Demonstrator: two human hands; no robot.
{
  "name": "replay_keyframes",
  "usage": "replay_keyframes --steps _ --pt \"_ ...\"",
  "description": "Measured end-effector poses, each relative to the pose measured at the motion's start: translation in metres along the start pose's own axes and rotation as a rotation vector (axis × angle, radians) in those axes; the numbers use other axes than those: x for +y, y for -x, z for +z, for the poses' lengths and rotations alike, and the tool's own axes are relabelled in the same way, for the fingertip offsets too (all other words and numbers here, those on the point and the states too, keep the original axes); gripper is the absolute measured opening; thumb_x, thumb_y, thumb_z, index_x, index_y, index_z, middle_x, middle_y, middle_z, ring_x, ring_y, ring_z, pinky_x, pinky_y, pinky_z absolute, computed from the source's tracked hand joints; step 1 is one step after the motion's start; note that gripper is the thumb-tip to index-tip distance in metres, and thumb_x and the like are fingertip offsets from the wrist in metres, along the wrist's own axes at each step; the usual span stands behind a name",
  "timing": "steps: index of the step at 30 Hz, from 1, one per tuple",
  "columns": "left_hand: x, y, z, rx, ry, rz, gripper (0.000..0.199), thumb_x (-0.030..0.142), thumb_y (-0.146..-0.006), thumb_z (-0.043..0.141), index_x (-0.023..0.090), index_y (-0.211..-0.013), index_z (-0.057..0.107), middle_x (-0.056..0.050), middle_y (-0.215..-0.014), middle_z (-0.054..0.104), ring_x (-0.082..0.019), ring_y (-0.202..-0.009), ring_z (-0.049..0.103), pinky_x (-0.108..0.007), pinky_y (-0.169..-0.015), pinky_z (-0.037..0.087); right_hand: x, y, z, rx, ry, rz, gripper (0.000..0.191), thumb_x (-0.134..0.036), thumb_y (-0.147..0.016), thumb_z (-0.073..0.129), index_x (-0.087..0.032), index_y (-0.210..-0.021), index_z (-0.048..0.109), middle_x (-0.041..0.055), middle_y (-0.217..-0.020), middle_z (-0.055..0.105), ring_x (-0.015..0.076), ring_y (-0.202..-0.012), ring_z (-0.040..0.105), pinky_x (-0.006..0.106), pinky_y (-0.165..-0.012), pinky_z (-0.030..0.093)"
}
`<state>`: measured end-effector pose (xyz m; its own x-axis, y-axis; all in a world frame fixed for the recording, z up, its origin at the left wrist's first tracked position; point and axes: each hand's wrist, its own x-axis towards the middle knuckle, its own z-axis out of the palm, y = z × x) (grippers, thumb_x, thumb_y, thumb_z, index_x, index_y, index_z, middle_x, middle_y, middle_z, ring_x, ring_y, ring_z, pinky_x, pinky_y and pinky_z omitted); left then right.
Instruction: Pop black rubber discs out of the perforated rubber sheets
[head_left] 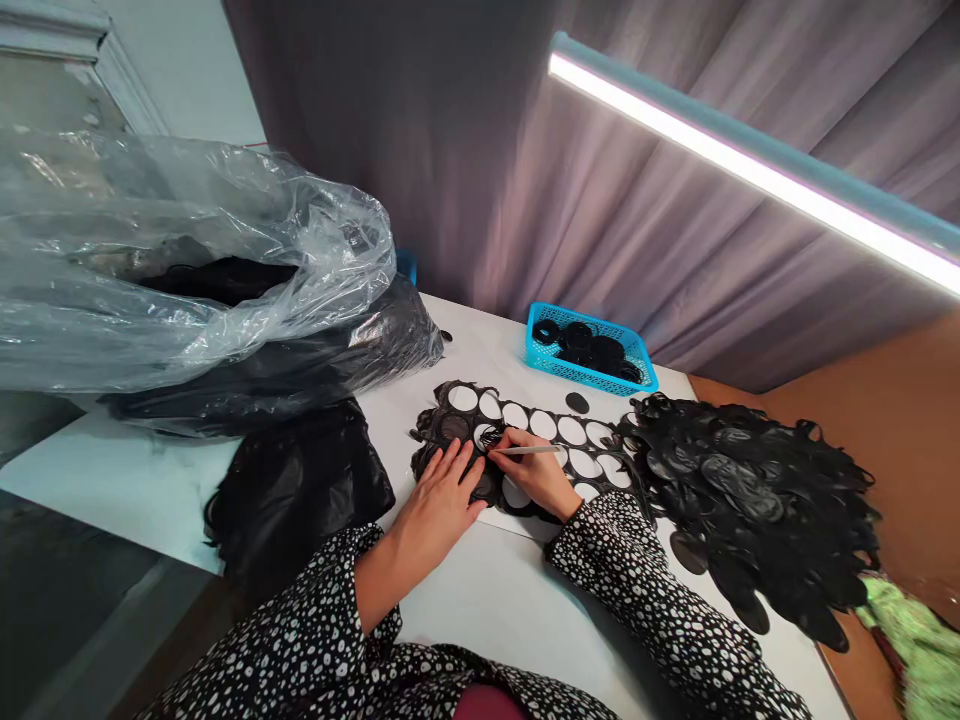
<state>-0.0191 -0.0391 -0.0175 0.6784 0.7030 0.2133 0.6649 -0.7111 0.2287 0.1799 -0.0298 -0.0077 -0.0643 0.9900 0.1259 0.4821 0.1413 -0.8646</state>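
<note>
A black sheet with rows of round holes lies on the white table, and white shows through most of its holes. My left hand rests on the sheet's left part with fingers stretched out flat. Dark discs fill some holes near its fingertips, one of them a black disc. My right hand pinches a thin pale stick-like tool, its tip by a hole just right of my left fingers. The kind of tool is too small to make out.
A blue basket of black rings and discs stands behind the sheet. One loose black disc lies before it. At right is a heap of black cut pieces. A clear plastic bag and a black bundle are at left.
</note>
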Motion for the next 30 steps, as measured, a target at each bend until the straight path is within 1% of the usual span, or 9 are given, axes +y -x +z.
replay_keyframes --steps 10,14,17,20,22,23,25,28,30 --pt "0.002 -0.002 -0.004 -0.049 -0.091 0.003 0.051 0.029 -0.091 0.060 0.011 -0.137 0.049 -0.019 -0.148 0.044 -0.034 -0.139 0.038 -0.049 -0.111 0.037 0.000 0.000 0.002 0.012 0.024 -0.030 0.021 -0.030 -0.085 0.063 -0.022 -0.068 0.053 0.0012 -0.072 0.062 0.0182 -0.070 0.054 0.029 -0.065 0.039" --pt "0.003 -0.003 -0.005 -0.058 -0.077 0.003 0.049 0.029 -0.091 0.060 0.011 -0.136 0.051 -0.019 -0.147 0.045 -0.035 -0.140 0.037 -0.050 -0.111 0.036 0.000 0.000 0.004 0.021 0.156 -0.083 0.016 -0.025 -0.085 0.062 -0.023 -0.071 0.055 0.0030 -0.075 0.061 0.0203 -0.073 0.054 0.032 -0.066 0.039" --pt "0.001 -0.003 -0.004 -0.058 -0.072 0.006 0.048 0.030 -0.092 0.060 0.012 -0.135 0.051 -0.019 -0.147 0.045 -0.033 -0.139 0.039 -0.050 -0.111 0.036 0.000 0.004 0.009 -0.010 0.300 -0.152 0.017 -0.023 -0.089 0.056 -0.024 -0.073 0.054 0.0048 -0.075 0.060 0.0223 -0.077 0.052 0.033 -0.067 0.040" --pt "-0.001 -0.002 -0.003 -0.050 -0.055 0.012 0.047 0.030 -0.091 0.060 0.013 -0.134 0.053 -0.019 -0.147 0.045 -0.034 -0.139 0.039 -0.050 -0.111 0.036 -0.003 0.008 0.014 -0.071 0.436 -0.286 0.020 -0.023 -0.095 0.046 -0.024 -0.076 0.053 0.0067 -0.077 0.059 0.0239 -0.079 0.050 0.035 -0.069 0.040" --pt "-0.003 -0.002 -0.002 -0.048 -0.039 0.017 0.046 0.030 -0.091 0.060 0.013 -0.134 0.053 -0.019 -0.147 0.045 -0.035 -0.139 0.039 -0.050 -0.110 0.037 -0.005 0.004 0.009 -0.058 0.500 -0.367 0.020 -0.022 -0.096 0.042 -0.024 -0.080 0.054 0.0074 -0.079 0.058 0.0241 -0.080 0.049 0.035 -0.071 0.040" --pt "-0.003 -0.002 -0.002 -0.048 -0.031 0.019 0.045 0.030 -0.092 0.059 0.014 -0.134 0.053 -0.019 -0.147 0.045 -0.035 -0.139 0.039 -0.050 -0.110 0.037 -0.005 0.000 0.003 -0.005 0.520 -0.386 0.019 -0.021 -0.095 0.042 -0.023 -0.080 0.054 0.0074 -0.079 0.058 0.0238 -0.080 0.049 0.034 -0.071 0.040" --pt "-0.005 -0.002 -0.002 -0.044 -0.015 0.020 0.044 0.029 -0.093 0.056 0.016 -0.135 0.052 -0.018 -0.148 0.044 -0.035 -0.139 0.038 -0.050 -0.109 0.038 -0.002 -0.011 -0.022 0.213 0.555 -0.351 0.019 -0.023 -0.094 0.041 -0.022 -0.079 0.052 0.0066 -0.078 0.057 0.0225 -0.077 0.049 0.033 -0.070 0.039" --pt "-0.007 -0.001 -0.002 -0.035 0.013 0.018 0.042 0.028 -0.095 0.054 0.018 -0.135 0.052 -0.016 -0.149 0.043 -0.034 -0.140 0.036 -0.051 -0.109 0.038 0.009 -0.028 -0.077 0.653 0.616 -0.140 0.021 -0.029 -0.091 0.044 -0.021 -0.073 0.049 0.0050 -0.072 0.055 0.0212 -0.073 0.049 0.032 -0.068 0.039" --pt "-0.009 0.000 -0.004 -0.041 0.044 0.014 0.042 0.029 -0.094 0.056 0.018 -0.134 0.054 -0.017 -0.148 0.044 -0.034 -0.140 0.037 -0.053 -0.110 0.038 0.012 -0.030 -0.110 0.862 0.586 -0.021 0.019 -0.031 -0.086 0.051 -0.021 -0.071 0.050 0.0050 -0.072 0.057 0.0209 -0.073 0.051 0.033 -0.069 0.040"
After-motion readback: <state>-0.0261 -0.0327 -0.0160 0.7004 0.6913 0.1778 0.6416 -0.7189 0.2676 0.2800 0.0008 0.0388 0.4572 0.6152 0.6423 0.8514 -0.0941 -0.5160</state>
